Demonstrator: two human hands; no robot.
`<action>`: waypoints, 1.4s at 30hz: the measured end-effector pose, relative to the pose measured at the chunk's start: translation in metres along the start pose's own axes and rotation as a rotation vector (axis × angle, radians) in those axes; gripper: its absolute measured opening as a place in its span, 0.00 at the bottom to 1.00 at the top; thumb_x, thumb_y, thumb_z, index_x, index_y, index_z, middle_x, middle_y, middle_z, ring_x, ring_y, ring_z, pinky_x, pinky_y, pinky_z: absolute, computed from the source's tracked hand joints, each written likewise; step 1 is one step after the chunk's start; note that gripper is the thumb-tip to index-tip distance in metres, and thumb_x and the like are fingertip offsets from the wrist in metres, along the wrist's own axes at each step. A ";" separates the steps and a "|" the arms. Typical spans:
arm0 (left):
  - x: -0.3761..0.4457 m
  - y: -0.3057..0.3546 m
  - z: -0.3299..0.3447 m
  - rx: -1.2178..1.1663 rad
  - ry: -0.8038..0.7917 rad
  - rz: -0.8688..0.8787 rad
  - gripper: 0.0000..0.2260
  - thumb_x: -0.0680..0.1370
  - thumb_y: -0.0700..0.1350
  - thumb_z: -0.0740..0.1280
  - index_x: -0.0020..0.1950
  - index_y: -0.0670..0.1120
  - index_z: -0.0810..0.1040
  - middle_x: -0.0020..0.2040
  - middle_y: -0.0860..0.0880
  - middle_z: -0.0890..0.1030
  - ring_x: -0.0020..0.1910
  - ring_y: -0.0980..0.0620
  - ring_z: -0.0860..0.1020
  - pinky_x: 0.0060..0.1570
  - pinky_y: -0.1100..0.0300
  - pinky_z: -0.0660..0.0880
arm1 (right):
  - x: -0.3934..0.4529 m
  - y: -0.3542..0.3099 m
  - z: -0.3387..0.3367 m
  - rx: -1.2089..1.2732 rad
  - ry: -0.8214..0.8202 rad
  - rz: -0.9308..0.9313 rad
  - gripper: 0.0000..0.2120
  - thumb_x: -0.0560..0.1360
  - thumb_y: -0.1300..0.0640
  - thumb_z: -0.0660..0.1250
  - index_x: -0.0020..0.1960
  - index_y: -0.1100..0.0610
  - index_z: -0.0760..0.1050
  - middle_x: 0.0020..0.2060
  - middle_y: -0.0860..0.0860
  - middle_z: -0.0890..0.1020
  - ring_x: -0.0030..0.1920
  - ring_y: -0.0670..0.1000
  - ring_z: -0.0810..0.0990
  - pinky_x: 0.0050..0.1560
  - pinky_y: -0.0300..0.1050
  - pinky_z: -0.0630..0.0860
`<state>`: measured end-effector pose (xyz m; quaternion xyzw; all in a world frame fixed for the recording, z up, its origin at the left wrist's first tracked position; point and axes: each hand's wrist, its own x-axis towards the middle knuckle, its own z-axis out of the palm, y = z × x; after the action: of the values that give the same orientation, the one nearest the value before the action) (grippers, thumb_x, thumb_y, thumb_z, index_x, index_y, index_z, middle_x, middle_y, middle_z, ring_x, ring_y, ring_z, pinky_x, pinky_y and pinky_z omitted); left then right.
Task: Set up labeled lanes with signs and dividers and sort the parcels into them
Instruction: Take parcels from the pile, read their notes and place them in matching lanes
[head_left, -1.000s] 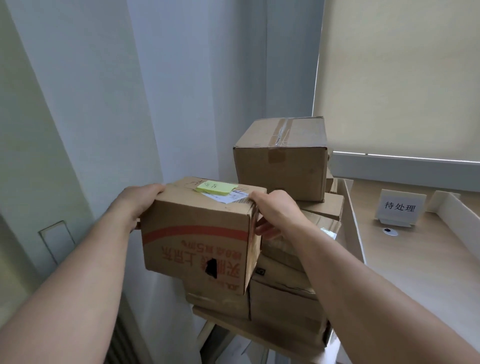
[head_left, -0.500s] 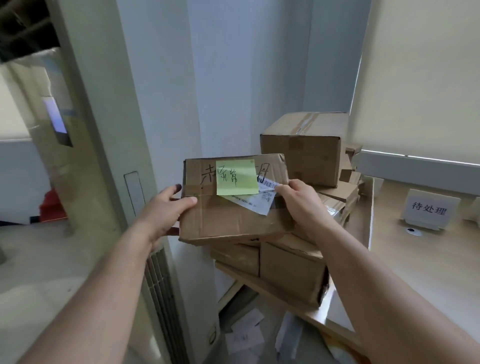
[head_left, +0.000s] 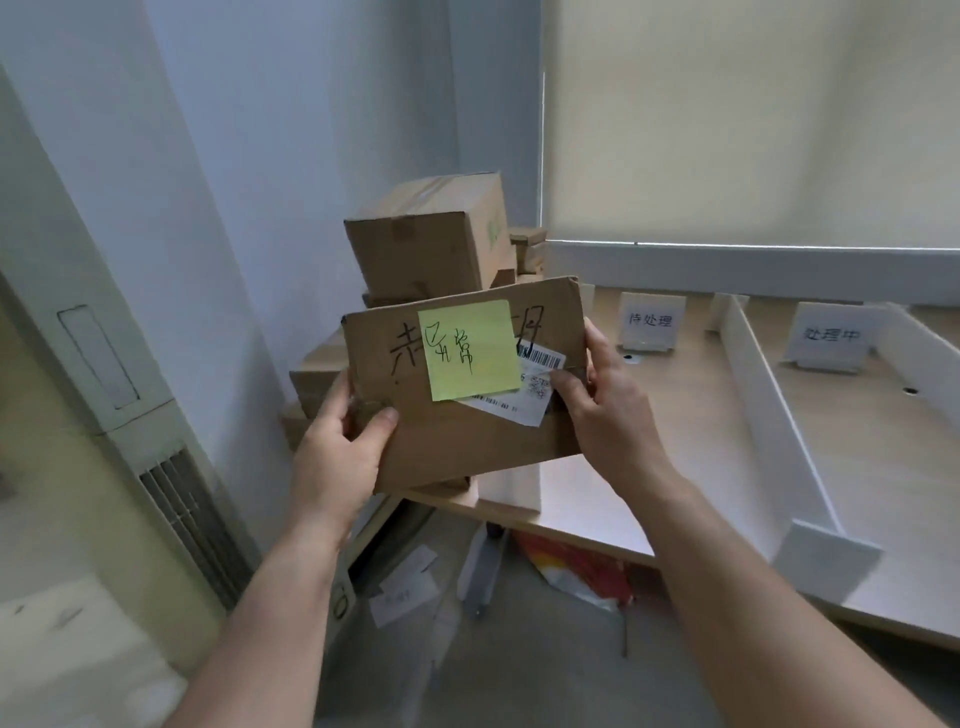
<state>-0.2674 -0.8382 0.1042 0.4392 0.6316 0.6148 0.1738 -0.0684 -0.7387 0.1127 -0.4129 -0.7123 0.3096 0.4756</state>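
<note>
Two hands held one flat cardboard parcel (head_left: 467, 415) in the air in front of the stacked parcels (head_left: 431, 244). Its broad face was turned toward the camera, long axis running left to right, right end tipped slightly up. The left hand (head_left: 337, 452) gripped the lower left corner, thumb on the face; the right hand (head_left: 605, 395) clasped the right edge. One yellow note (head_left: 470, 348) overlapped one white label (head_left: 524, 387). Two signs (head_left: 649, 322) stood on the table (head_left: 701, 405), with one white divider (head_left: 769, 405) between them.
</note>
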 end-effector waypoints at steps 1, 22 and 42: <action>-0.008 0.002 0.015 -0.003 -0.025 0.009 0.17 0.79 0.46 0.64 0.64 0.63 0.71 0.57 0.55 0.79 0.56 0.50 0.78 0.55 0.55 0.75 | -0.008 0.006 -0.018 -0.014 0.025 0.003 0.26 0.79 0.57 0.61 0.74 0.42 0.57 0.55 0.48 0.79 0.53 0.53 0.79 0.54 0.54 0.77; -0.081 0.073 0.349 -0.349 -0.770 0.175 0.25 0.80 0.42 0.62 0.70 0.68 0.64 0.61 0.53 0.78 0.59 0.48 0.77 0.60 0.44 0.74 | -0.109 0.117 -0.312 -0.168 0.746 0.218 0.22 0.78 0.53 0.63 0.70 0.48 0.63 0.50 0.47 0.81 0.51 0.46 0.81 0.43 0.28 0.76; -0.154 0.151 0.663 -0.546 -1.340 0.195 0.25 0.78 0.45 0.63 0.69 0.70 0.63 0.63 0.57 0.77 0.62 0.52 0.75 0.64 0.45 0.71 | -0.136 0.198 -0.526 -0.477 1.289 0.426 0.19 0.78 0.57 0.63 0.68 0.50 0.68 0.52 0.41 0.78 0.54 0.43 0.77 0.48 0.29 0.73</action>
<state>0.3731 -0.5639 0.0736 0.7165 0.1717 0.3623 0.5709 0.5082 -0.7407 0.0778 -0.7364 -0.2421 -0.0735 0.6275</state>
